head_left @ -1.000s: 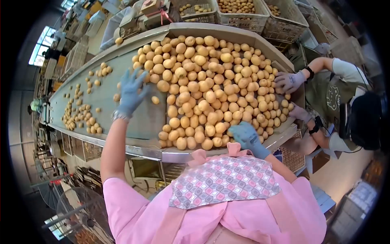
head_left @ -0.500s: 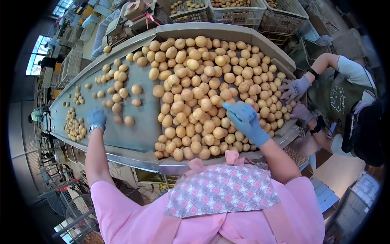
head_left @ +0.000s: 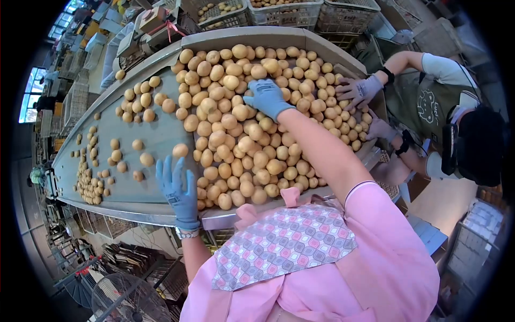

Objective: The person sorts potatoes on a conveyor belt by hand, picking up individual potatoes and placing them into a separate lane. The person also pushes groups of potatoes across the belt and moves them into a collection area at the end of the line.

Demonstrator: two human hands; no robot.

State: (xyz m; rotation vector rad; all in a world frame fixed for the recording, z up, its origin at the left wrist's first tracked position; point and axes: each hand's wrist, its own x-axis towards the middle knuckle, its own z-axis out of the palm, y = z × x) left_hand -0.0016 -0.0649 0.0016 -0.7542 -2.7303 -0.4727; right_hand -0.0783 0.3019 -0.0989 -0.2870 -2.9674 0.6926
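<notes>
My left hand [head_left: 178, 190], in a blue glove with a watch at the wrist, hovers at the near edge of the grey belt [head_left: 161, 185]. It is open, fingers spread, and holds nothing; a loose potato [head_left: 180, 150] lies just beyond the fingertips. My right hand [head_left: 266, 98], gloved in blue too, rests on the big heap of potatoes [head_left: 230, 123]. Its thumb stands apart from its fingers, which touch potatoes at their tips; I see nothing gripped, though the underside is hidden. Smaller groups of potatoes [head_left: 90, 185] are scattered over the belt to the left.
At the right end a co-worker's grey-gloved hands [head_left: 358, 91] touch the heap. A raised wall [head_left: 252, 36] bounds the far side, with crates of potatoes [head_left: 284, 13] behind it. A metal rim [head_left: 134, 213] runs along the near side. A fan [head_left: 129, 298] stands at lower left.
My left hand has come back from far along the belt to its near edge. My right hand has moved away from me and leftward over the heap. Potatoes on the belt have shifted.
</notes>
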